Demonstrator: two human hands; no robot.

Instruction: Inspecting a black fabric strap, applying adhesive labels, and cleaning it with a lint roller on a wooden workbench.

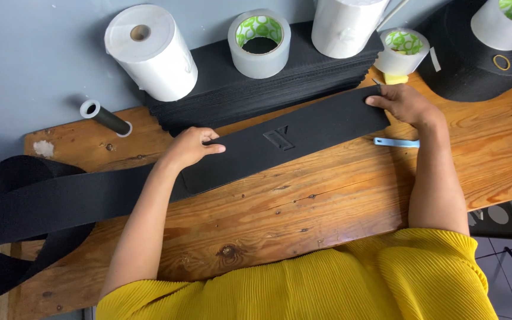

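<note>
A long black strip (303, 133) with an embossed mark in its middle lies slantwise across the wooden table (339, 195). My left hand (189, 147) presses on its left end, fingers curled over the upper edge. At the strip's right end my right hand (403, 102) pinches the far corner. A wide black webbing band (54, 198) runs from under the strip's left end out to the left, where it loops off the table.
A stack of black sheets (256, 89) sits behind the strip, with white rolls (149, 50) and clear tape rolls (259, 42) on it. A light blue tool (396, 142) lies by my right wrist. A big black webbing spool (475, 65) is at the far right.
</note>
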